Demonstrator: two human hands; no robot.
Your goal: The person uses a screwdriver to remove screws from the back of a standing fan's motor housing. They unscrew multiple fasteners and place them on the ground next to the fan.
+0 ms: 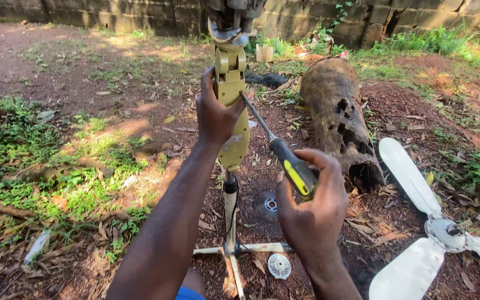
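Yellowed fan column (232, 111) upright on cross base (234, 250), gripped by L hand (215, 114) | R hand (309, 208) closed on screwdriver (284, 158), tip set against column | blades (434, 228) laid on dirt at R, log (337, 114) behind | small white cap (279, 265) near base

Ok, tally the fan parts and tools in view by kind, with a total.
Fan stand: 1
Screwdriver: 1
Fan blade: 1
White round cap: 1
Log: 1
Total: 5
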